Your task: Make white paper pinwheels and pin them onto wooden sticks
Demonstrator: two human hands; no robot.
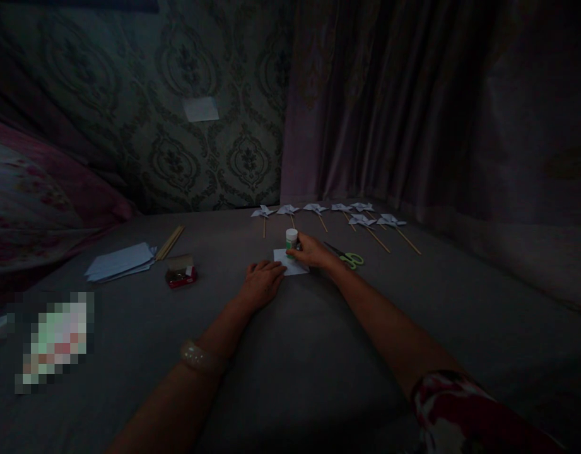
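Observation:
My right hand [313, 250] is wrapped round a glue stick [291, 238], a green and white tube with a white end on top. It stands upright over a small white paper square [296, 268] on the grey cloth; whether its lower end touches the paper is hidden by my fingers. At the paper's left edge my left hand [264, 281] lies flat, fingers stretched out and fingertips on the sheet. Just right of my right hand rest scissors [349, 257] with light green handles, partly behind the wrist.
Several paper pinwheels [315, 207] on wooden sticks lie along the back. To the left are a stack of white paper [122, 261], a bundle of wooden sticks [171, 242] and a small open red box [181, 276] holding small items. A patterned wall and curtains [347, 94] border the surface.

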